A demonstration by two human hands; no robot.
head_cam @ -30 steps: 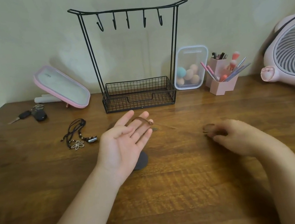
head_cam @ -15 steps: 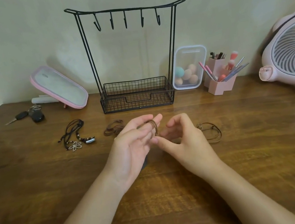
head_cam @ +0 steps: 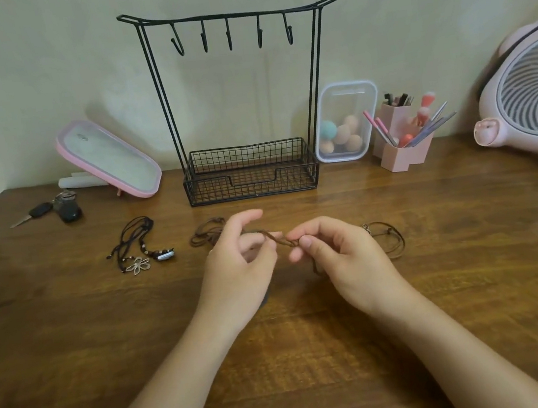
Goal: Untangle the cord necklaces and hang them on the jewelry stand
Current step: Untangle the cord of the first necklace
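Note:
A black wire jewelry stand with several bare hooks and a basket base stands against the wall. Over the table's middle, my left hand and my right hand pinch the two ends of a short twisted stretch of brown cord necklace between them. More brown cord lies coiled behind my left hand. Another brown cord necklace lies just right of my right hand. A black cord necklace with a flower pendant lies to the left.
A wooden table holds a pink mirror, keys, a clear box of sponges, a pink brush holder and a pink fan along the back wall. A dark round object peeks from under my left hand.
My right hand left the necklace on the right and came to my left hand. Both hands now pinch the brown cord and have drawn it out between them.

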